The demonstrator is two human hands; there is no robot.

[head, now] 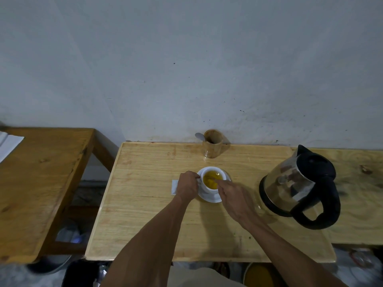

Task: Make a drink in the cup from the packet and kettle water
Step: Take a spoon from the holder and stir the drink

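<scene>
Pale wooden bench (145,204) pushed up against a scuffed grey-white wall (186,69) — lots of little dark specks and a grubby line where wall meets wood. The grain runs left to right, with a few reddish marks near the back edge.

Middle of the bench: a white cup (211,186) on a white saucer (209,198), filled with a yellow-orange drink. The left hand (187,186) is curled in a loose fist right against the cup's left side, seemingly on the handle, though the handle itself is hidden. The right hand (232,195) reaches over the rim with fingers pinched narrow; something thin dips into the liquid from it, but it's too blurry to say what. A small white packet (174,187) lies flat just left of the left hand, partly tucked behind it.

To the right stands a steel kettle (294,187) with a black lid and handle, upright, well clear of the cup. At the back by the wall there's a wooden holder (213,145) with a spoon (200,136) poking out.

Off to the left is a darker wooden table (41,183) with some white paper (8,146) on its far corner — a gap separates it from the bench. Underneath everything it's cluttered and too dim to make out.
</scene>
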